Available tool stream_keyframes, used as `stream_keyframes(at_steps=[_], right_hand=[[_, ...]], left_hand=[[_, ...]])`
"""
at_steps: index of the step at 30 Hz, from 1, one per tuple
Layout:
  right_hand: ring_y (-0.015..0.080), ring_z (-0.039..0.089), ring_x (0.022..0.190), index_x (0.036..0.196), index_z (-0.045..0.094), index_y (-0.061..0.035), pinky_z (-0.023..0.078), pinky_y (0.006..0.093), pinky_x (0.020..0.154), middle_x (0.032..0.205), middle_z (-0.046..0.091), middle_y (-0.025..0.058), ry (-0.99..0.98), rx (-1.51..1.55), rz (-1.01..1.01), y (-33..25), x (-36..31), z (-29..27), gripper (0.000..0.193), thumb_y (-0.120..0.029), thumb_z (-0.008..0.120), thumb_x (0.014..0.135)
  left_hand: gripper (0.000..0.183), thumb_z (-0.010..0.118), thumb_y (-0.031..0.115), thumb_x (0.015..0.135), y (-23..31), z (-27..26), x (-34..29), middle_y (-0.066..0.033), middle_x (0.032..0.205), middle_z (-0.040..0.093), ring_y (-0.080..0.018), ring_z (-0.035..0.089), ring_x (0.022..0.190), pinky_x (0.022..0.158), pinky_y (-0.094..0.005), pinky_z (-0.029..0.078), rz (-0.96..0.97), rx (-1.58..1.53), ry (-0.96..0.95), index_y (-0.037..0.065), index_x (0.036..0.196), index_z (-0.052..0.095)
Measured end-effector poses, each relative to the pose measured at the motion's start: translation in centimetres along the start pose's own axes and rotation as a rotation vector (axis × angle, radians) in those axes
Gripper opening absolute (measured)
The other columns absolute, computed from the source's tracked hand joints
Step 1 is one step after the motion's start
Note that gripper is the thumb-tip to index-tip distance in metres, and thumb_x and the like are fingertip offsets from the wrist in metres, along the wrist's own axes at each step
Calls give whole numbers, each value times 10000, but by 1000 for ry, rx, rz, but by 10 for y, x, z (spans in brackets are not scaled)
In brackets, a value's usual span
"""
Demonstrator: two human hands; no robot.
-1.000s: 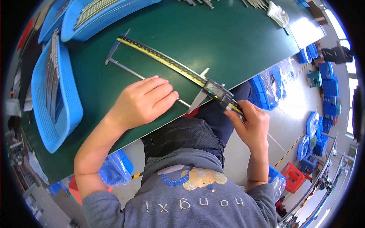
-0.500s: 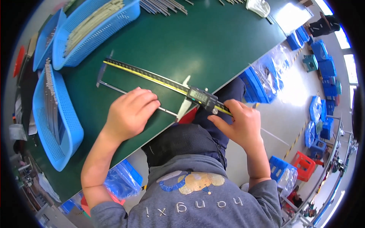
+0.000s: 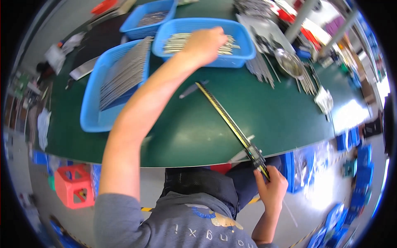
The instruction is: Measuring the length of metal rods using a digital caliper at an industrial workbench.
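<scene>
My right hand grips the end of a long digital caliper by its display, thumb on the slide. The caliper slants away over the green table, its jaws spread wide with no rod visible between them. My left arm reaches far forward, and my left hand is over the middle blue basket, above light thin metal rods. Its fingers are curled together; whatever is in them is hidden. Left of it, another blue basket holds longer grey rods.
A smaller blue basket with short pieces stands at the far left. Right of the middle basket lie loose rods, a metal bowl and a white-wrapped tool. A red stool stands below the table's front edge.
My left hand has left the rod at the caliper and moved forward to the middle basket. The rod no longer shows between the jaws. My view has turned left; the right hand keeps the caliper.
</scene>
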State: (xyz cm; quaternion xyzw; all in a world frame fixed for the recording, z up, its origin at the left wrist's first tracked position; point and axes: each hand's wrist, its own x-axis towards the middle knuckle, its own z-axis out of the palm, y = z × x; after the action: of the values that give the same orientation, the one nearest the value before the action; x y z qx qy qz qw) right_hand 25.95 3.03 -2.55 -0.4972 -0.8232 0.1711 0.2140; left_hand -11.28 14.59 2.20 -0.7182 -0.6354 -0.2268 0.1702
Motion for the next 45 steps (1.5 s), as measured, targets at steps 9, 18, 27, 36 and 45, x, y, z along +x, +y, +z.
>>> stream_keyframes(at_steps=[9, 18, 27, 36, 45], right_hand=[[259, 515, 485, 793, 596, -36, 390, 338, 467, 607, 541, 93, 17, -18, -44, 22, 2, 3, 259, -229, 757, 733], [218, 471, 453, 795, 593, -33, 362, 317, 450, 594, 520, 81, -17, 21, -28, 21, 11, -1, 239, -200, 752, 732], [213, 486, 440, 808, 604, -34, 370, 315, 437, 607, 548, 92, -36, -14, 27, 14, 9, -2, 281, -239, 771, 712], [197, 491, 445, 814, 609, -31, 375, 304, 440, 608, 553, 87, -26, -26, 42, 11, 6, -7, 301, -265, 770, 716], [189, 487, 447, 815, 605, -27, 374, 297, 440, 601, 542, 81, -39, -39, 48, 10, 4, -7, 301, -257, 773, 717]], left_hand=[[172, 559, 188, 854, -6, -34, -51, -128, 876, 612, -325, 589, 855, 738, -426, 461, -133, -152, -15, 31, 883, 622], [152, 697, 63, 700, -15, -121, -182, -63, 793, 580, -283, 586, 784, 672, -378, 476, -475, 163, -139, 66, 781, 568], [211, 672, -93, 697, 29, -124, -158, -116, 866, 638, -237, 649, 778, 683, -302, 536, -158, -92, 365, 8, 863, 592], [119, 646, 134, 712, 115, -28, -148, -45, 871, 612, -189, 629, 819, 769, -353, 570, 529, -287, 160, 81, 809, 600], [122, 634, 162, 705, 115, -10, -156, -51, 881, 593, -199, 597, 798, 741, -364, 560, 497, -255, 189, 86, 795, 598]])
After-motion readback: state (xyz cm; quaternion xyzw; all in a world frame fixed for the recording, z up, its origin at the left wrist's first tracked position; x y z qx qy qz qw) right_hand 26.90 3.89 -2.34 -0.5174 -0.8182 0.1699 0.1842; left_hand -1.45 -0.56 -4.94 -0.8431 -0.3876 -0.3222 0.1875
